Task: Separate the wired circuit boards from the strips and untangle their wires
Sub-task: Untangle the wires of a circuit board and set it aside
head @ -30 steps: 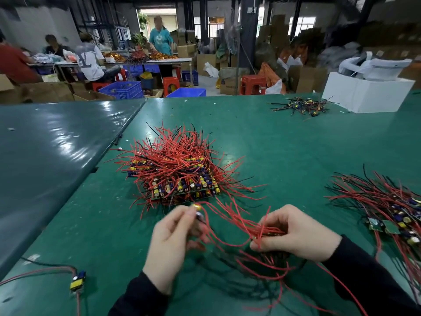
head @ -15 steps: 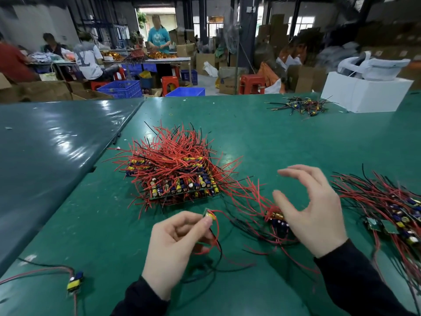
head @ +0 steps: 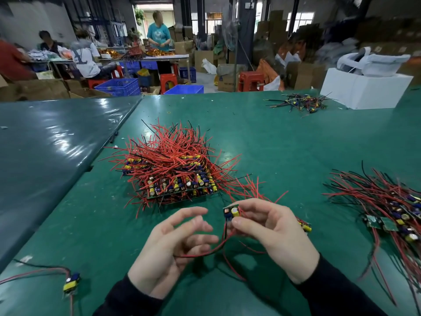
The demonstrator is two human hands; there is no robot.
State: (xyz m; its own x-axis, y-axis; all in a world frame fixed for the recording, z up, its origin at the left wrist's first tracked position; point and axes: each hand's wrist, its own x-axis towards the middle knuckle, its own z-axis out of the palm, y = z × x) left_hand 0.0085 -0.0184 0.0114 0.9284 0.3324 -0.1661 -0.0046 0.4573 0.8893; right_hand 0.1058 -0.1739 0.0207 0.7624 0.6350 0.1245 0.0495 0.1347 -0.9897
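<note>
From the head view, the right hand pinches a small circuit board between thumb and fingers, held above the green counter. The board's red and black wires trail down and leftward into the left hand, whose lower fingers curl around them while the upper ones stay loose. The wires' long run lies between the two grips, so pulling apart would likely straighten them. The big stack of boards sits just beyond; a sorted pile lies well right. A white box holds grey wrapped items

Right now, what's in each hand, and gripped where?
Right hand pinches a small circuit board by its lower end. Left hand has the board's red wire across its loosely curled fingers; grip unclear.
</note>
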